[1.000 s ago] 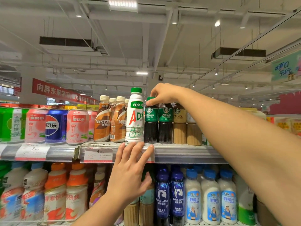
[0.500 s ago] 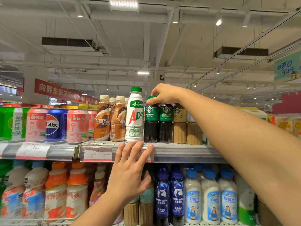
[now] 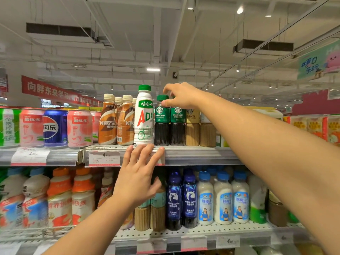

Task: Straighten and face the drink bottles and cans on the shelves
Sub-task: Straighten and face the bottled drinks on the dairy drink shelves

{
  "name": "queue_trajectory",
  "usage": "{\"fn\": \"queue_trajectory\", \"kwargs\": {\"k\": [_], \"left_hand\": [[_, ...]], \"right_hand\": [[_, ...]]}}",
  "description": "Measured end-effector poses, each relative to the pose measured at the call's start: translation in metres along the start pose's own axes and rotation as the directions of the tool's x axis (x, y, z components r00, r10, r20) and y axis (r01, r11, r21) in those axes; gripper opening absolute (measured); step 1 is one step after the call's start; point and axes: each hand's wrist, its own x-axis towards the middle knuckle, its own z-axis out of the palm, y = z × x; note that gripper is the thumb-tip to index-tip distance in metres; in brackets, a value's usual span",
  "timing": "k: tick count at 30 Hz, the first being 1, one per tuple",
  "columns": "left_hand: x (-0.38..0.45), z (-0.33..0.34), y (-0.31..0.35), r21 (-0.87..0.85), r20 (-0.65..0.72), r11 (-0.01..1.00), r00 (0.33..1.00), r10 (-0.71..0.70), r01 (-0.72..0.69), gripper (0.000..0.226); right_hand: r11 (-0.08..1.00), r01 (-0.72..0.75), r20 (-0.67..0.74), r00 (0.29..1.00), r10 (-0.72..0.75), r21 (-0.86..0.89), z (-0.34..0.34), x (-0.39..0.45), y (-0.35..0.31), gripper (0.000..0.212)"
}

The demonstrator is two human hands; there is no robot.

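Observation:
On the top shelf (image 3: 193, 155) a tall white AD bottle with a green cap (image 3: 144, 116) stands upright, label facing out. Right of it stand two dark Americano bottles (image 3: 161, 126) with green labels, then tan latte bottles (image 3: 192, 129). My right hand (image 3: 179, 97) hovers at the Americano caps, fingers spread, thumb by the left bottle's neck; the left cap shows, the second is hidden behind the hand. My left hand (image 3: 137, 175) is open, fingertips at the shelf's front edge just below the white bottle.
Nescafe bottles (image 3: 108, 122) and pink, blue and green cans (image 3: 55, 127) fill the top shelf's left part. The lower shelf (image 3: 202, 234) holds blue Luckin coffee bottles (image 3: 181, 199), white coconut drinks (image 3: 222, 201) and orange-capped bottles (image 3: 60, 197). Price tags (image 3: 104, 158) line the edges.
My right hand has loosened from the left Americano bottle's cap and shifted slightly right, fingers now spread. My left hand stays at the shelf edge.

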Motion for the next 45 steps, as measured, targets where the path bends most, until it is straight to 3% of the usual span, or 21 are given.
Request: {"fn": "queue_trajectory", "kwargs": {"k": [6,9,18,21,24,30,33,36,42,45], "left_hand": [[-0.003,-0.005,0.000,0.012,0.031,1.000,0.999,0.019,-0.020,0.092],[-0.004,-0.011,0.001,0.014,0.067,1.000,0.998,0.015,-0.016,0.095],[-0.012,-0.030,0.033,-0.195,0.186,0.974,0.980,-0.077,0.114,0.086],[-0.030,-0.033,0.054,-0.317,0.134,0.946,0.991,-0.019,0.061,0.070],[-0.053,-0.040,0.096,-0.461,0.175,0.888,0.981,0.089,0.001,0.065],[-0.087,-0.057,0.194,-0.576,0.342,0.815,0.885,0.316,-0.068,0.046],[-0.094,-0.060,0.245,-0.641,0.383,0.763,0.829,0.408,-0.080,0.056],[-0.098,-0.060,0.299,-0.650,0.430,0.755,0.777,0.461,-0.088,0.041],[-0.098,-0.053,0.415,-0.641,0.556,0.764,0.644,0.525,-0.070,0.046],[-0.097,-0.051,0.461,-0.643,0.561,0.763,0.640,0.525,-0.062,0.042]], "right_hand": [[0.986,0.010,-0.140,0.990,-0.034,-0.167,0.000,-0.050,-0.002,0.048],[0.977,0.015,-0.143,0.989,-0.046,-0.213,0.004,-0.086,-0.008,0.046],[0.993,-0.054,-0.025,0.998,0.051,-0.110,0.016,-0.206,-0.025,0.040],[0.992,-0.127,0.019,0.992,0.127,-0.003,0.023,-0.251,-0.025,0.039],[0.975,-0.196,0.040,0.980,0.193,0.108,0.029,-0.306,-0.023,0.041],[0.890,-0.379,0.134,0.925,0.356,0.253,0.049,-0.435,-0.001,0.038],[0.819,-0.493,0.198,0.870,0.452,0.293,0.059,-0.498,0.023,0.038],[0.740,-0.577,0.238,0.816,0.526,0.344,0.065,-0.561,0.055,0.039],[0.579,-0.690,0.308,0.717,0.625,0.434,0.069,-0.677,0.131,0.037],[0.555,-0.718,0.333,0.691,0.642,0.420,0.072,-0.714,0.164,0.039]]}}
